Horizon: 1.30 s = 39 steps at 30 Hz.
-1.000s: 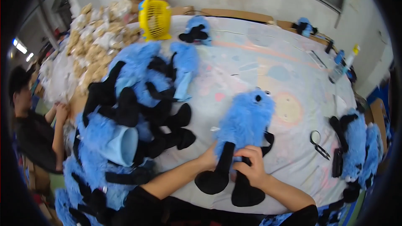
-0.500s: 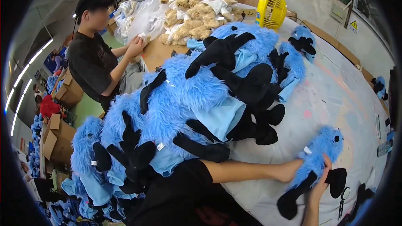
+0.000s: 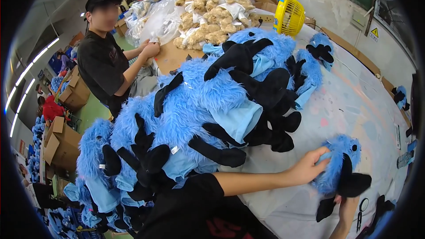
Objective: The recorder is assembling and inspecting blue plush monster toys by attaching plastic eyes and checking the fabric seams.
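Observation:
A shaggy blue plush toy (image 3: pixel 330 179) with black limbs and a dark eye is at the right side of the table. My left hand (image 3: pixel 312 166) grips its left edge, fingers closed on light blue cloth and fur. Under the toy's lower end, my right hand (image 3: pixel 347 206) closes on it; a black foot (image 3: pixel 354 183) covers most of those fingers. Left of my hands lies a big heap of similar blue plush toys (image 3: pixel 195 88) with black limbs, light blue cloth and small white tags.
Small scissors (image 3: pixel 359 216) lie beside my right forearm. A yellow fan (image 3: pixel 289 15) stands at the back, near a pile of tan plush pieces (image 3: pixel 217 17). Across the table, a person in black (image 3: pixel 102 57) handles something small and pale. Cardboard boxes (image 3: pixel 62 146) stand at far left.
My left hand has come up from behind the toy to its left edge. My right hand has moved down, its fingers now mostly hidden. The toy has turned, its black limbs swinging right.

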Tool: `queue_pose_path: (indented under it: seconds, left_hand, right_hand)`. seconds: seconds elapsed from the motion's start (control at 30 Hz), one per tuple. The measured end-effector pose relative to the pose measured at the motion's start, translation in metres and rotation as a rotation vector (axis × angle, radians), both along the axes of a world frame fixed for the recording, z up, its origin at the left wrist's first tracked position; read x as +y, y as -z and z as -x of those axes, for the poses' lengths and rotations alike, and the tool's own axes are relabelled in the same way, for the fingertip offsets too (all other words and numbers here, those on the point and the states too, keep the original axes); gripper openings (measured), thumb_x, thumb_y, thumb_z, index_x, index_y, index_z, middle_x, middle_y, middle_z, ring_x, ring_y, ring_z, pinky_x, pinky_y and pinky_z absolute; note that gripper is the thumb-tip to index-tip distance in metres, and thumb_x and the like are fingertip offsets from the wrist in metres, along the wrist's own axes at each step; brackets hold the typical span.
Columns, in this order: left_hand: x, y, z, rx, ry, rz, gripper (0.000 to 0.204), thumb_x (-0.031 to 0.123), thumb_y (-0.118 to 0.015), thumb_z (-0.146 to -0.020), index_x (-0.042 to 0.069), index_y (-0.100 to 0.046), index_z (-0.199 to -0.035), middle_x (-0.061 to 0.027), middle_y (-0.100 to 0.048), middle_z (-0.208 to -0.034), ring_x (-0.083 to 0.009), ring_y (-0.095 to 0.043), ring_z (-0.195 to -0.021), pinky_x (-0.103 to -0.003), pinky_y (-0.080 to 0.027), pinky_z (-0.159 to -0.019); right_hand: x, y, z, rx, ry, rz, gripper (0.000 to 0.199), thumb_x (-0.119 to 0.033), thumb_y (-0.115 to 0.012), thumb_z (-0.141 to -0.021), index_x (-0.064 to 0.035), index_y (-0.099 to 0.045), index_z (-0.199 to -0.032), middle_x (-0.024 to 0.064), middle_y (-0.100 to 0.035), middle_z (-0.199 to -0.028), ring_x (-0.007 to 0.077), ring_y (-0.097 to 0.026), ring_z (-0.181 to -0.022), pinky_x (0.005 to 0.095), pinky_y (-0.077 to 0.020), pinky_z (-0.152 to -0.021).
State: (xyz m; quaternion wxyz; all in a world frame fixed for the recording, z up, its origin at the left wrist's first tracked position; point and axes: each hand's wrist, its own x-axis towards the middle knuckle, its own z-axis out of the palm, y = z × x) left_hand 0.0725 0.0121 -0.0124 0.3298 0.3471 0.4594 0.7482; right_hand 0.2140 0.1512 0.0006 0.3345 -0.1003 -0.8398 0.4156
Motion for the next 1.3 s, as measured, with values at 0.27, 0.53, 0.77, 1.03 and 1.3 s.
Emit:
queue_pose_path:
  seconds: [0.27,0.53,0.77,1.03,1.3]
  left_hand:
    - [-0.004,-0.011,-0.025,0.314,-0.011,0.033,0.021,0.012,-0.048,-0.087,-0.001,-0.048,-0.103,-0.0078,-0.053,-0.074,-0.0143,-0.043,-0.06,-0.029,-0.037,-0.054]
    - [-0.024,0.006,-0.023,0.109,-0.083,0.2,0.031,0.008,-0.053,-0.087,0.0,-0.049,-0.117,-0.0018,-0.055,-0.081,-0.006,-0.045,-0.064,-0.02,-0.04,-0.056]
    - [-0.05,0.016,-0.035,-0.168,-0.264,0.134,0.032,0.013,-0.045,-0.091,0.002,-0.043,-0.121,-0.0089,-0.055,-0.103,-0.0125,-0.054,-0.083,-0.025,-0.045,-0.075]
    - [-0.049,0.006,-0.044,-0.085,-0.701,0.084,0.034,0.013,-0.043,-0.092,0.002,-0.04,-0.124,-0.0073,-0.055,-0.098,-0.0119,-0.053,-0.081,-0.024,-0.044,-0.075]
    - [-0.077,-0.02,-0.009,0.374,-0.55,0.072,0.032,0.011,-0.039,-0.091,0.0,-0.041,-0.121,-0.0061,-0.055,-0.088,-0.0135,-0.054,-0.078,-0.024,-0.045,-0.073]
  right_hand:
    - [-0.048,-0.019,0.009,-0.012,0.13,0.145,0.048,-0.006,-0.052,-0.077,-0.0001,-0.035,-0.122,0.0128,-0.039,-0.121,0.0217,-0.039,-0.104,0.0309,-0.0346,-0.088]
    - [-0.005,0.022,0.019,-0.057,0.234,0.249,0.023,-0.007,-0.052,-0.081,-0.0002,-0.054,-0.103,0.0087,-0.057,-0.089,0.0173,-0.05,-0.076,0.0258,-0.0422,-0.071]
    - [-0.001,0.031,0.028,-0.064,0.173,0.432,0.015,-0.008,-0.056,-0.08,-0.0027,-0.056,-0.093,0.0049,-0.055,-0.071,0.013,-0.045,-0.06,0.0244,-0.0378,-0.055]
    - [-0.013,0.025,0.024,-0.165,0.183,0.403,0.015,-0.009,-0.052,-0.083,-0.0036,-0.053,-0.097,0.0037,-0.053,-0.067,0.0114,-0.041,-0.054,0.0233,-0.0355,-0.051]
    - [-0.008,0.032,0.02,-0.094,0.262,0.258,0.016,-0.01,-0.05,-0.084,-0.005,-0.05,-0.1,0.0065,-0.051,-0.059,0.0158,-0.04,-0.046,0.0295,-0.0343,-0.046]
